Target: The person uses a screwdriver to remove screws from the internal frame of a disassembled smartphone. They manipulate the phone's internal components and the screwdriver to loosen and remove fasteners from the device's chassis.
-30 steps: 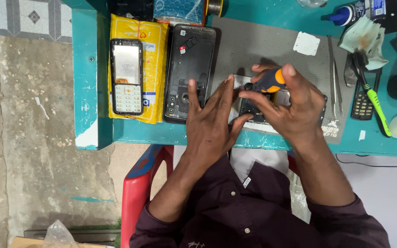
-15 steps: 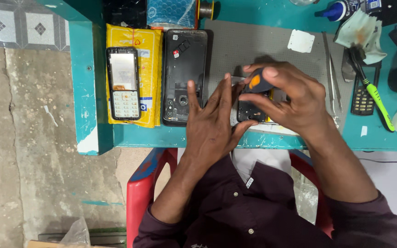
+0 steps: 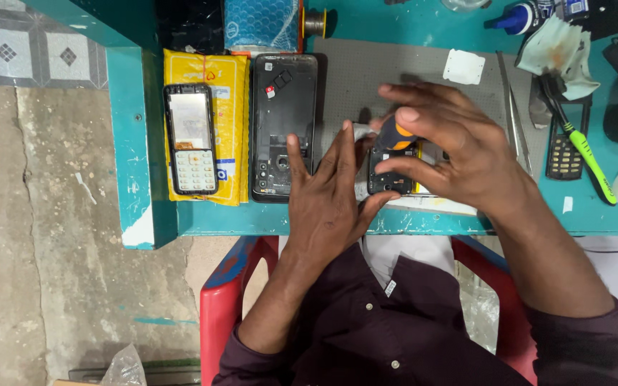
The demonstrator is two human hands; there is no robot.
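- The right hand is pinching an orange-and-black screwdriver between thumb and fingers, tip down onto a small opened phone lying on the grey mat near the bench front edge.
- The left hand is lying flat, fingers pressed together, its thumb side bracing the phone's left edge.
- Compared with a second ago, the right hand is curling more tightly over the screwdriver and the fingers are now arching above the handle; the phone is staying in the same spot.
- To my eye, that means a screw is being worked, with the phone held steady.
- To the left, a larger black phone back and a keypad phone on a yellow packet are lying untouched.
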